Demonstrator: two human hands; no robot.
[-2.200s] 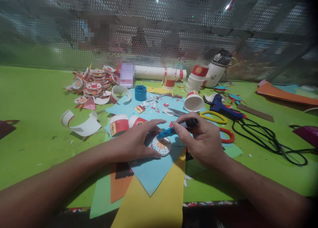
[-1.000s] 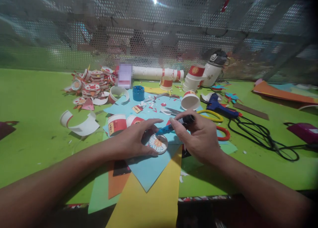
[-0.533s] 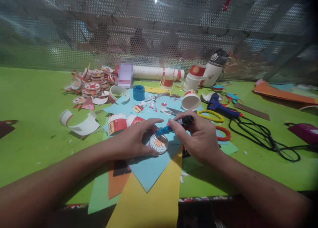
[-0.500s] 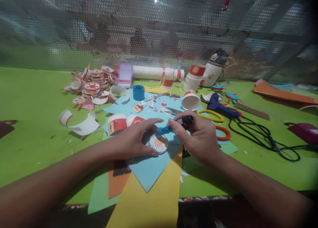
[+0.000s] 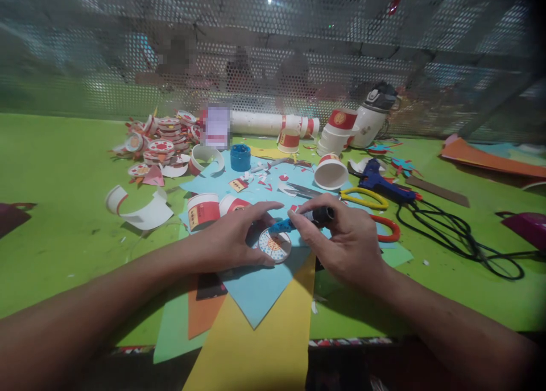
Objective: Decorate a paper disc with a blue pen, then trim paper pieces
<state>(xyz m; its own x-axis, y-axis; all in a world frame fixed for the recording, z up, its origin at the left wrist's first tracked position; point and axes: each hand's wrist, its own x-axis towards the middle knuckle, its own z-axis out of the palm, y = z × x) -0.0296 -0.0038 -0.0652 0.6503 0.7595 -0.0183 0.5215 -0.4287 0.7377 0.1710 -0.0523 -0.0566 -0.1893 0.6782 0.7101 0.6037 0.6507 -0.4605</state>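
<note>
Now my left hand (image 5: 232, 240), spread open, pins the round printed paper disc (image 5: 275, 246). My right hand (image 5: 347, 243) pinches a blue-black marker pen (image 5: 305, 219), tracing the rim. I think the next stroke needs steadiness.

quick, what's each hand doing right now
Left hand: open, fingers braced around the round disc.
Right hand: closed on the blue pen.

One cam only, on my head, facing fwd & down over the green table (image 5: 63, 169). Close-up range: my left hand (image 5: 232, 240) & right hand (image 5: 345, 243) sit mid-frame, forearms run in from the bottom edge, mesh wall (image 5: 273, 67) closes off the far side.
</note>
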